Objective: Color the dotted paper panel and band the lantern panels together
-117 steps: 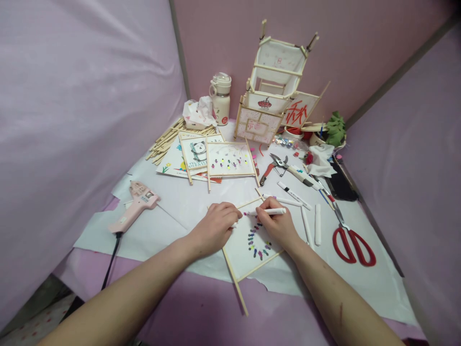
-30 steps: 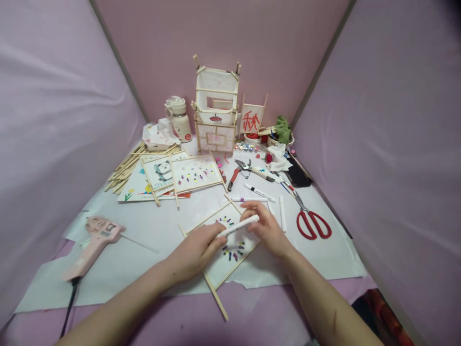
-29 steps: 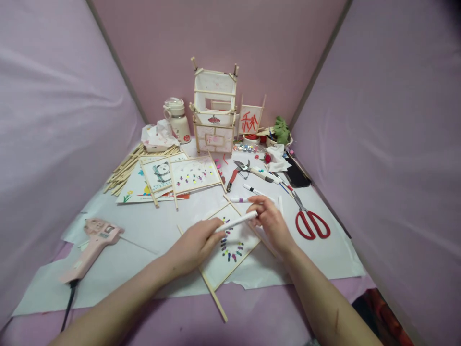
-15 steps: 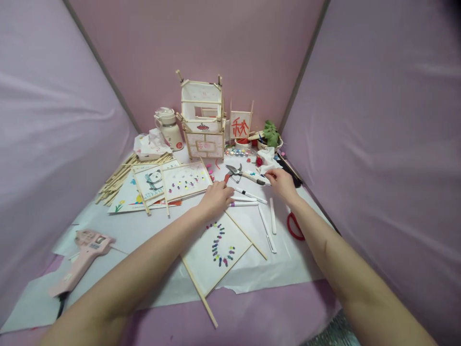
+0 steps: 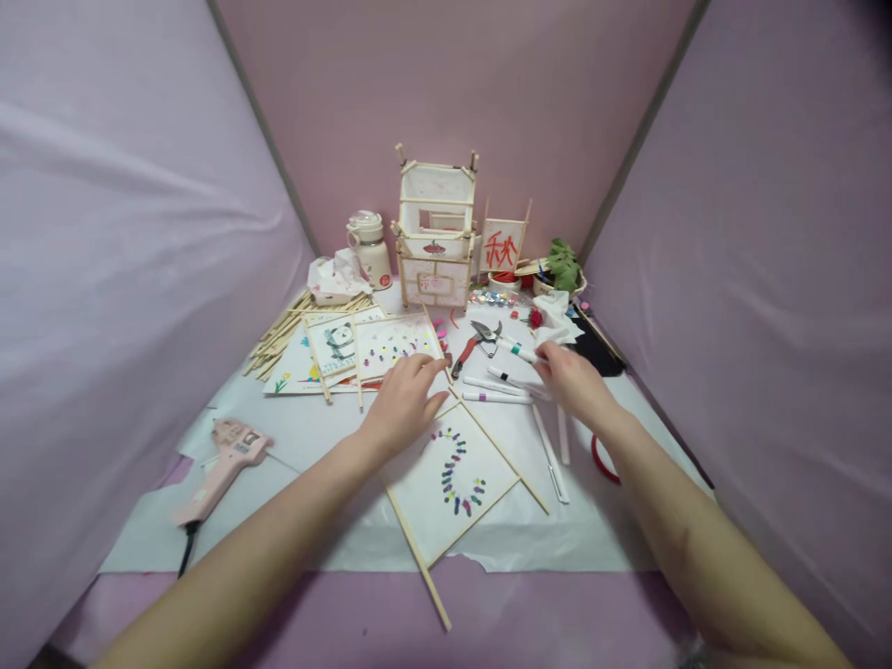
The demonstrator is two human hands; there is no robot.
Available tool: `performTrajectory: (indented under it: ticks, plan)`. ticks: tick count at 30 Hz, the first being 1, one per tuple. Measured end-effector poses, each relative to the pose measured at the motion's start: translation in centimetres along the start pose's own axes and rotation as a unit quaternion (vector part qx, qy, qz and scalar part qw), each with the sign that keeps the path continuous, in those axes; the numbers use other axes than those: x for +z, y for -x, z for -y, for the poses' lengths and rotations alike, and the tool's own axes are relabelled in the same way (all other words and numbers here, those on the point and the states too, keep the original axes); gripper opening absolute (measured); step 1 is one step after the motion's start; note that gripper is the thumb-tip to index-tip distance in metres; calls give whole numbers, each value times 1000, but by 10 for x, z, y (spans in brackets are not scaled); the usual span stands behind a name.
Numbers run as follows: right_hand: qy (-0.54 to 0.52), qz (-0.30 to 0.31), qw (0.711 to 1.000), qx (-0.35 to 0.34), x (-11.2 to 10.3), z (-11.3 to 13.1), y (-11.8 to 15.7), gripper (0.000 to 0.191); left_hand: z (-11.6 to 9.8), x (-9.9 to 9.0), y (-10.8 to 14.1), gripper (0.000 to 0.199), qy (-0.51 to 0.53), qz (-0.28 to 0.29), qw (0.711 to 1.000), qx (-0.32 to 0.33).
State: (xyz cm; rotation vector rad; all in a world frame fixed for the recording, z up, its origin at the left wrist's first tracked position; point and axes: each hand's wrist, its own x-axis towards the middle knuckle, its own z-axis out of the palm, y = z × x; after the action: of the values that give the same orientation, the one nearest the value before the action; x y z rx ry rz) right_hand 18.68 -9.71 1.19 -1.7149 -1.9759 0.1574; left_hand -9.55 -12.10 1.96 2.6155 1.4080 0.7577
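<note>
My left hand [image 5: 404,401] hovers over the upper left corner of a stick-framed white panel [image 5: 418,492] with a curved line of coloured dabs. Its thumb and fingers are apart, and nothing shows between them. My right hand [image 5: 575,379] is closed at the fingertips on the near end of a white marker with a teal band [image 5: 516,349]. Just beyond that marker lie open pruning shears [image 5: 468,353] with a red handle. Several white markers, one with a purple band [image 5: 496,398], lie between my hands.
A stick-built house model [image 5: 436,269] stands at the back, beside a cream jug [image 5: 369,251] and a potted plant [image 5: 563,265]. A pink glue gun [image 5: 227,465] lies left. Red-handled scissors [image 5: 605,460] are partly under my right forearm. Loose sticks [image 5: 285,339] and drawn panels lie back left.
The view has turned, so everything sits further right. My left hand has drawn back slightly and its fingers have spread. My right hand has come nearer, and the teal-banded marker now shows in its fingertips.
</note>
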Motion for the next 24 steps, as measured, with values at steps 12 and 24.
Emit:
performTrajectory:
  ticks: [12, 24]
  plan:
    - [-500, 75, 860, -61, -18, 123, 46, 27, -39, -37, 27, 38, 18, 123, 992, -28]
    - [-622, -15, 781, 49, -1, 90, -1, 20, 8, -46, 67, 50, 319, 89, 909, -252]
